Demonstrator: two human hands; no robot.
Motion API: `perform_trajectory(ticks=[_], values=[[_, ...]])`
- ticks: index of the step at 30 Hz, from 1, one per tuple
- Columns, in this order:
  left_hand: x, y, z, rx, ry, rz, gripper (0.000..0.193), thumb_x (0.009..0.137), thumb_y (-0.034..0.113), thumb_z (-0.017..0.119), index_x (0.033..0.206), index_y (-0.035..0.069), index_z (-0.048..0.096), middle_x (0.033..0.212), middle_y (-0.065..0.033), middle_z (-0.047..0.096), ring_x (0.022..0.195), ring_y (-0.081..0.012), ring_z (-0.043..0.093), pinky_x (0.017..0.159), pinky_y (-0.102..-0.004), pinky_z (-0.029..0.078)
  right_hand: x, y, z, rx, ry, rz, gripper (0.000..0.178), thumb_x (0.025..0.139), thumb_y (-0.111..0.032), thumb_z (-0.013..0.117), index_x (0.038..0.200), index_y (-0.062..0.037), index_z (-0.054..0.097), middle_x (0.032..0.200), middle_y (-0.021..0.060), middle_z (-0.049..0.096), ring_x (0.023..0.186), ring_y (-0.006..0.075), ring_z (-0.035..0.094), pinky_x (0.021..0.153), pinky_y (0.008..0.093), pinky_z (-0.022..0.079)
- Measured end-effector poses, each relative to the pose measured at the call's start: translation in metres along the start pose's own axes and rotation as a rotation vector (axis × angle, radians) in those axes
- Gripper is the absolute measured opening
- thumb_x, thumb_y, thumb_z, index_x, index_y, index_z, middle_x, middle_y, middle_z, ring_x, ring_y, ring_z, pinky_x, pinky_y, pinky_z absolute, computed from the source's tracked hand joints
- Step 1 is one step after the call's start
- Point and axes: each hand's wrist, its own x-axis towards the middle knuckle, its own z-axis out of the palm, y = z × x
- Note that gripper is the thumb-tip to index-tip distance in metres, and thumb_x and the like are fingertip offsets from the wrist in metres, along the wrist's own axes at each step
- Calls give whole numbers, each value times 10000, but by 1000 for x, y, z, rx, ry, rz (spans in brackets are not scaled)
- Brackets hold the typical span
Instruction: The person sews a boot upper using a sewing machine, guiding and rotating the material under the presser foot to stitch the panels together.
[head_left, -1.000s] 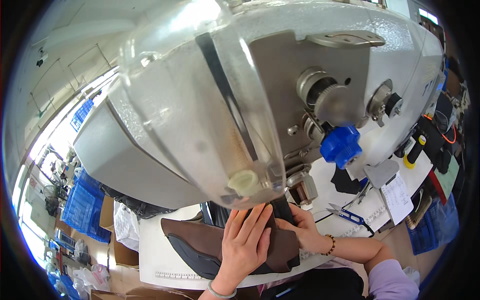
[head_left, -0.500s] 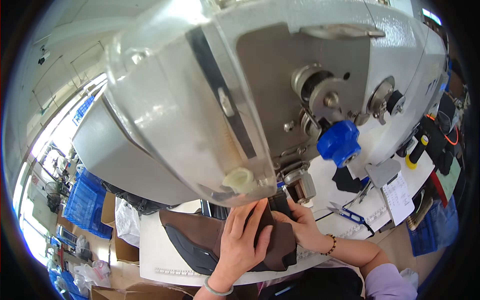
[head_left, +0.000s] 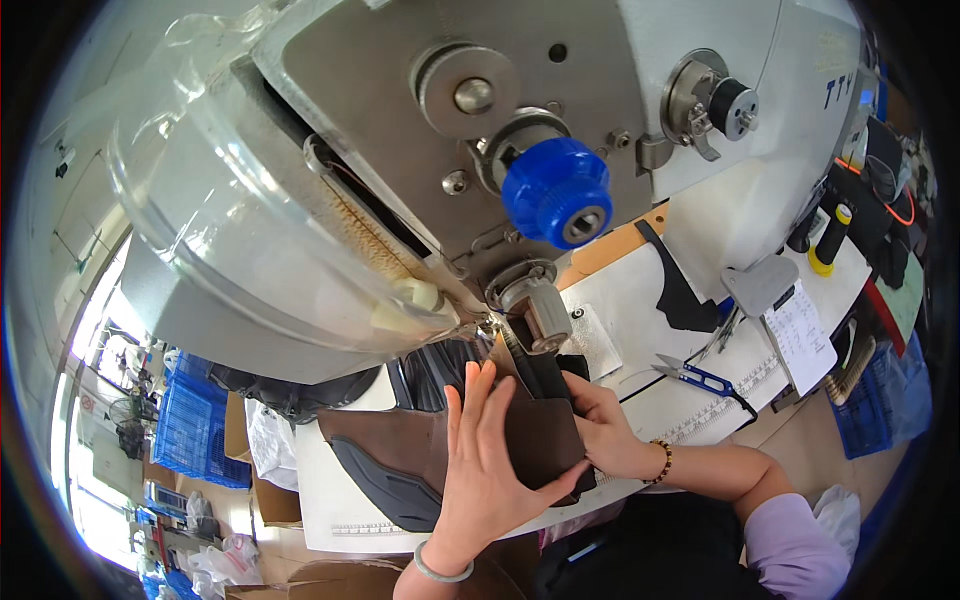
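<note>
- L: brown upper (head_left: 395, 438), long axis approx. L–R, tapered end L, over bench (head_left: 325, 500) nr. front edge.
- Ctr.: L hand (head_left: 488, 485), fingers extended, laid on upper.
- R: R hand (head_left: 614, 440) grasping upper's R end; bare bench twd. snips (head_left: 708, 379).

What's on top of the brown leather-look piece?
The left hand, thumb apart, lies across the brown leather-look piece; the right hand is at its right edge. The surface beneath the left hand is covered.
</note>
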Motion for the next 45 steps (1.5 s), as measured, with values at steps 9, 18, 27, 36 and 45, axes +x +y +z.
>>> perform_trajectory(ticks=[9, 18, 27, 36, 45], values=[[-12, -9, 4, 6, 171, 75, 804, 584, 263, 770, 1221, -87, 426, 1237, -236, 471, 1203, -380, 433, 1020, -502, 320, 0, -1, 7, 6, 13, -3, 321, 914, -42, 485, 1226, 18, 437, 1097, 45, 561, 982, 66, 513, 839, 223, 440], [-9, -7, 3, 121, 114, 91, 745, 586, 314, 772, 1169, -68, 507, 1277, -167, 474, 1203, -347, 430, 997, -458, 341, 1, -1, 3, -151, -18, -51, 335, 903, -52, 506, 1224, 16, 439, 1086, 41, 556, 951, 54, 509, 809, 213, 452], [-2, -3, -7, 153, 10, 102, 764, 598, 332, 772, 1184, -68, 490, 1291, -158, 469, 1246, -345, 383, 1027, -486, 280, 1, 1, -1, -130, -18, -21, 355, 896, -61, 520, 1234, 13, 437, 1074, 31, 561, 934, 57, 526, 794, 213, 464], [-5, -10, 4, 18, 159, 146, 727, 571, 277, 780, 1147, -74, 510, 1224, -205, 512, 1194, -377, 452, 1018, -503, 324, 0, 2, -3, -185, -37, -22, 419, 886, -74, 543, 1272, 17, 405, 1117, 49, 551, 974, 69, 519, 830, 227, 461], [1, -11, 3, 26, 171, 161, 698, 579, 305, 767, 1102, -95, 533, 1183, -230, 538, 1164, -377, 485, 1003, -507, 343, 1, 5, -9, -173, -50, -26, 433, 881, -94, 557, 1268, 25, 402, 1120, 53, 547, 978, 73, 515, 825, 228, 452]])
